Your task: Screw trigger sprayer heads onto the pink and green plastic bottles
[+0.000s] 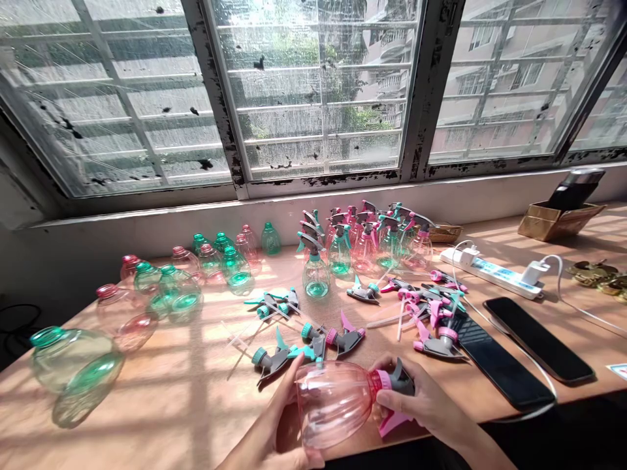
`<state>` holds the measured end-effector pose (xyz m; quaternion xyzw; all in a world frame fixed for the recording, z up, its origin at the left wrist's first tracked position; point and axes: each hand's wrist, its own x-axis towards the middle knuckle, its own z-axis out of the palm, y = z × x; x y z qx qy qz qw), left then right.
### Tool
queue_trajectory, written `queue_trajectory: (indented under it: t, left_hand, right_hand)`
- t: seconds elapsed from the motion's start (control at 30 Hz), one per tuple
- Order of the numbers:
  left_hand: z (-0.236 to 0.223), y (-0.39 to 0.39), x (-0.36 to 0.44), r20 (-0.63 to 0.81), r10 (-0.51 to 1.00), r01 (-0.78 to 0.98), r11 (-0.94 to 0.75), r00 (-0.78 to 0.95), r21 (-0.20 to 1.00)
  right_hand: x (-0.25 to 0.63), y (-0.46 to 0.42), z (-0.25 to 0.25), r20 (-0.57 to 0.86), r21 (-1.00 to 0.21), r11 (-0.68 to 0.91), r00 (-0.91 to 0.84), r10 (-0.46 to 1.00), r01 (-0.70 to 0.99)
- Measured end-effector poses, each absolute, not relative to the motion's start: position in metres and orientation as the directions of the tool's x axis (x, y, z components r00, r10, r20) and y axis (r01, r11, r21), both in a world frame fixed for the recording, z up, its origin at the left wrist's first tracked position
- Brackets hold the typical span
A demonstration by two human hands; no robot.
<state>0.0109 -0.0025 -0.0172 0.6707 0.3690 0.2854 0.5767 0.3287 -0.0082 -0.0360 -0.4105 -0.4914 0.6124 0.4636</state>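
A clear pink bottle point(333, 399) lies on its side at the near edge of the wooden table point(171, 385), held between both hands. My left hand point(279, 431) is wrapped round the bottle's base. My right hand point(416, 398) grips the grey-and-pink trigger sprayer head point(396, 385) sitting on the bottle's neck. Loose sprayer heads, teal point(284, 356) and pink point(434, 333), lie just beyond the hands.
Empty green and pink bottles point(166, 294) stand and lie at the left. Bottles fitted with sprayers point(365, 245) cluster by the window. At the right are two dark phones point(536, 339), a white power strip point(492, 273) with cables and a cardboard box point(558, 219).
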Motion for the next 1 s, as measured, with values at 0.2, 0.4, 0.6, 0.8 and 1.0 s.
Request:
queue_trajectory:
  t: [0.2,0.4,0.6,0.8,1.0]
  left_hand:
    - [-0.033,0.005,0.008,0.033,0.806,0.181,-0.173,0.591,0.968]
    - [-0.039,0.010,0.008,0.064,0.792,0.148,-0.192,0.607,0.970]
    - [-0.023,0.001,0.010,-0.002,0.832,0.165,-0.107,0.555,0.981]
    - [-0.028,0.001,0.009,-0.005,0.837,0.148,-0.091,0.548,0.985]
    - [-0.040,0.006,0.007,0.089,0.803,0.125,-0.199,0.589,0.972]
  right_hand:
    - [0.328,-0.008,-0.036,-0.041,-0.979,-0.089,-0.246,0.968,-0.185]
    - [0.328,-0.009,-0.035,-0.062,-0.979,-0.107,-0.243,0.968,-0.175]
    - [0.329,-0.009,-0.039,-0.049,-0.986,-0.081,-0.203,0.978,-0.149]
    - [0.329,-0.008,-0.041,-0.063,-0.980,-0.103,-0.230,0.971,-0.168]
    - [0.330,-0.007,-0.043,-0.041,-0.982,-0.083,-0.238,0.970,-0.170]
